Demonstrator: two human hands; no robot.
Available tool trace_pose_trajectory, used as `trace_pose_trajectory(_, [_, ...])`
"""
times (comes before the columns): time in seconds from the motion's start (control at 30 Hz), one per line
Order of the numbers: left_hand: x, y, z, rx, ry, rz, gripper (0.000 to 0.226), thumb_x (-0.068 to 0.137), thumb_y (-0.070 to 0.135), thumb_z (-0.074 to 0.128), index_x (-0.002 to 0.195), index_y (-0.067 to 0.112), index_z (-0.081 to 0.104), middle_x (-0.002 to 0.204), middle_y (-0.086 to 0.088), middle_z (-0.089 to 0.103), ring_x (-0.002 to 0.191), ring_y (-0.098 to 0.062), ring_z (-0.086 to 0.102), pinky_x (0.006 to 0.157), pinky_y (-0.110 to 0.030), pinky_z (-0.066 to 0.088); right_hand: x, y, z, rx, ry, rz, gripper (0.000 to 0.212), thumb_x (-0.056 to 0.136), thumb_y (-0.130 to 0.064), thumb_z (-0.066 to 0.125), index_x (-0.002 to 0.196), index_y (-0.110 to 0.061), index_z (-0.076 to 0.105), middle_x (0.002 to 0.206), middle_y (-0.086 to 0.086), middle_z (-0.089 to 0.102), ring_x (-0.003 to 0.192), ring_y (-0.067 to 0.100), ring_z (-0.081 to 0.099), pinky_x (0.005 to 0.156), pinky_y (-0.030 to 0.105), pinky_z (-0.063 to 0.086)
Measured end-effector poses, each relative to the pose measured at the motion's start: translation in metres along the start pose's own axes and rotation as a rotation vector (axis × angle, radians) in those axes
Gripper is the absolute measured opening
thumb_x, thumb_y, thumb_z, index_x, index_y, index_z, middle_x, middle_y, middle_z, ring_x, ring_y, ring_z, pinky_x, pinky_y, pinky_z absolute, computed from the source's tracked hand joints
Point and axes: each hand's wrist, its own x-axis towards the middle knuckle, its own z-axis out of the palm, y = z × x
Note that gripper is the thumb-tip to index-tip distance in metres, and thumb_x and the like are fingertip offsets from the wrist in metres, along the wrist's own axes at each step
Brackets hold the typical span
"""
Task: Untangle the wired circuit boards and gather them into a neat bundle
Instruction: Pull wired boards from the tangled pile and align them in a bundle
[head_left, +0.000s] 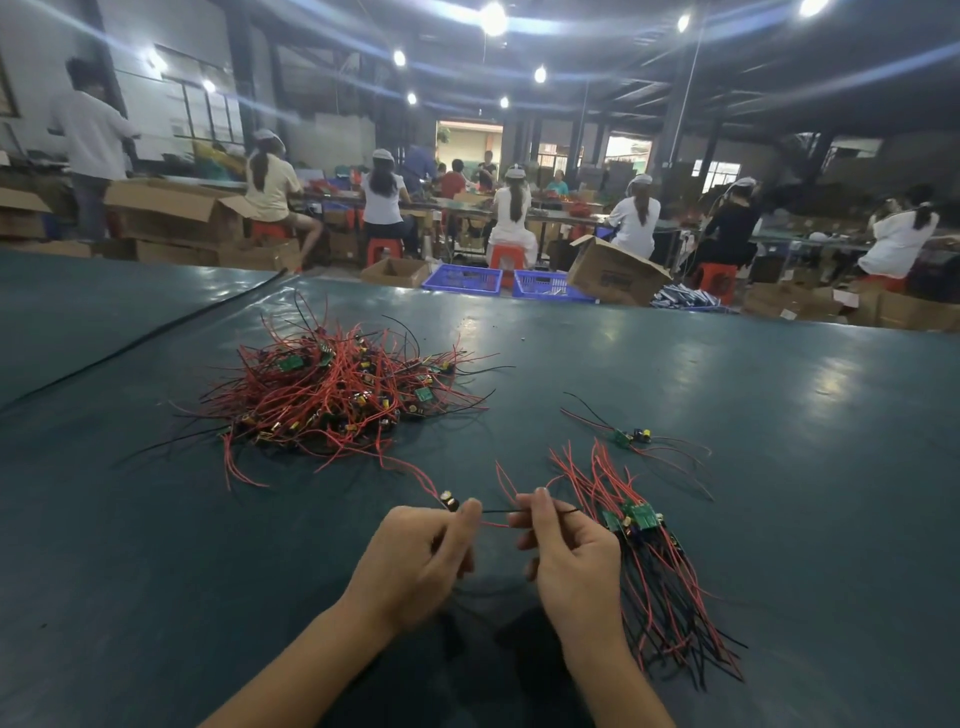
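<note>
Dark print on the cardboard box (618, 271) is unreadable

Tangled pile (332, 395): small green boards with red and black leads, heaped in a knot on the table, 11 o'clock from the hands. Leads stick out all round.

Held board (449, 500): dark component end up, its thin leads stretched level between left hand (421, 556) and right hand (571, 556), pinched at both ends. A red lead runs back into the pile.

Sorted bundle (639, 519): boards stacked together, leads roughly parallel, lying at 3 o'clock, just beside the right hand.

Single board (631, 436): flat on its own at 1 o'clock, leads spread.
</note>
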Motion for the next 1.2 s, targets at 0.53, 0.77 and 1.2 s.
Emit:
trace_pose_trajectory(0.53, [0.013, 0.009, 0.001, -1.146, 0.075, -0.65, 0.033, 0.074, 0.02, 0.066, 0.106, 0.012, 0.062, 0.1, -0.013, 0.074, 0.082, -0.018, 0.073, 0.058, -0.022, 0.056, -0.006, -0.014, 0.002, 0.148, 0.051, 0.06, 0.01, 0.079, -0.024, 0.076, 0.08, -0.014, 0.077, 0.075, 0.007, 0.075, 0.058, 0.007, 0.062, 0.042, 0.018, 0.045])
trace_pose_trajectory(0.77, [0.004, 0.01, 0.01, -0.93, -0.06, -0.481, 0.03, 0.072, 0.027, 0.072, 0.098, 0.011, 0.072, 0.112, -0.017, 0.07, 0.105, -0.032, 0.065, 0.093, -0.046, 0.051, -0.018, -0.015, 0.016, 0.176, -0.146, 0.117, 0.015, 0.073, -0.032, 0.072, 0.081, -0.022, 0.08, 0.072, 0.003, 0.074, 0.06, 0.013, 0.068, 0.054, 0.02, 0.053])
trace_pose_trajectory(1.2, [0.001, 0.012, 0.012, -0.721, -0.127, -0.452, 0.045, 0.075, 0.06, 0.069, 0.069, 0.016, 0.071, 0.062, -0.007, 0.059, 0.056, -0.016, 0.054, 0.055, -0.022, 0.046, -0.016, -0.02, 0.015, 0.148, -0.146, 0.109, 0.013, 0.077, -0.028, 0.068, 0.08, -0.026, 0.081, 0.08, 0.007, 0.076, 0.075, 0.025, 0.07, 0.069, 0.03, 0.056])
